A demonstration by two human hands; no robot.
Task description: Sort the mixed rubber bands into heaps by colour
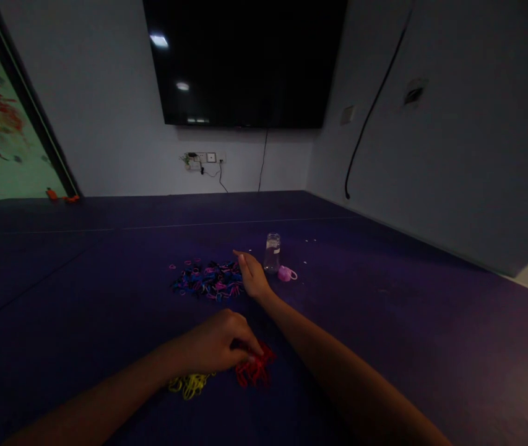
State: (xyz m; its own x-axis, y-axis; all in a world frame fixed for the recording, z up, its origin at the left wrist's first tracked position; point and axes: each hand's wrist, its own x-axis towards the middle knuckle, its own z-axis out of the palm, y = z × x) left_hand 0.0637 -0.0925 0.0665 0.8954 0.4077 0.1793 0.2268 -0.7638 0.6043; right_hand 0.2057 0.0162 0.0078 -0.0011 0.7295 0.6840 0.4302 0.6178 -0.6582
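Observation:
My left hand (226, 342) is over a small pile of red rubber bands (253, 371), thumb and fingertips pinched together at its top edge among the bands. Partly covered by my left wrist, a heap of yellow rubber bands (191, 385) lies to its left. Further away, my right hand (253, 277) rests with its fingers stretched out at the right side of a mixed pile of dark, blue, pink and purple bands (210, 282). Just right of that hand stands a clear bottle (272, 254), uncapped, with a pink looped lid (286, 274) beside its base.
A dark purple surface (384, 334) spreads out to the walls. Small white scraps (310, 240) lie right of the bottle. A large black screen (249, 62) hangs on the far wall, above sockets (210, 158) with cables. Another cable (375, 105) runs down the right wall.

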